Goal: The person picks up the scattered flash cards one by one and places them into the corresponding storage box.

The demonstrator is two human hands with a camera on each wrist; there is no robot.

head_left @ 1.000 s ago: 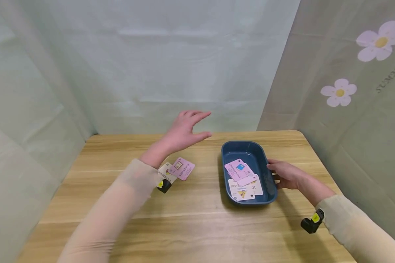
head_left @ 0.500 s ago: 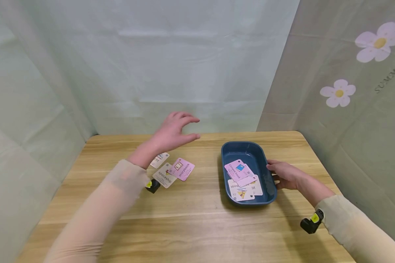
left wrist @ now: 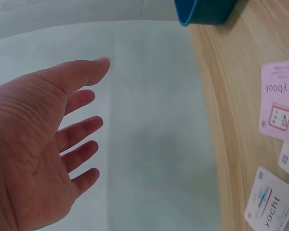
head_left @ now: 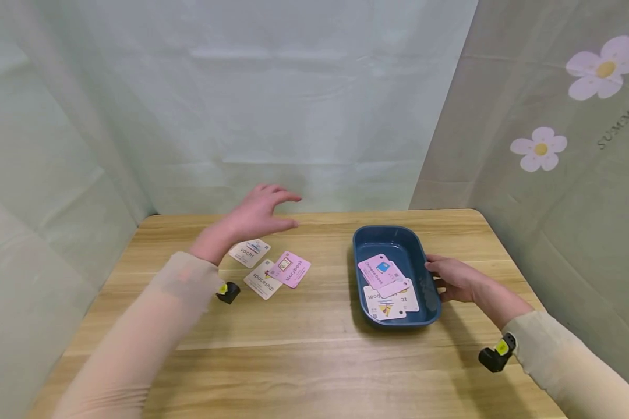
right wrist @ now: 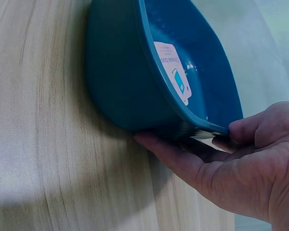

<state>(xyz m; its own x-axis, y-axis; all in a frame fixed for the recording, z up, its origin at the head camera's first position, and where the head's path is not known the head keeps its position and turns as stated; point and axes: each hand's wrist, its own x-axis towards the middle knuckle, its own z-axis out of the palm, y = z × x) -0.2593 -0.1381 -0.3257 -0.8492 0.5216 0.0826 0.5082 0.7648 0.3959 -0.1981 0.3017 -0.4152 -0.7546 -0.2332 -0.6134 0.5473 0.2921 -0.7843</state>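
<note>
Having moved leftward, the left grip [head_left: 259,212] hangs loosely spread and empty near the yacht card [head_left: 250,252]; the right grip [head_left: 455,280] pinches the nearest side of the blue tray [head_left: 426,286].

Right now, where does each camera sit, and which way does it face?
Head: on the head, facing forward and down at the table; left grip, right grip and sleeves show.
Left wrist: worn there, facing past the left grip toward the backdrop; only that grip shows.
Right wrist: worn there, facing the tray, which the right grip holds; only that grip shows.
Head and left wrist share the yacht card.
</note>
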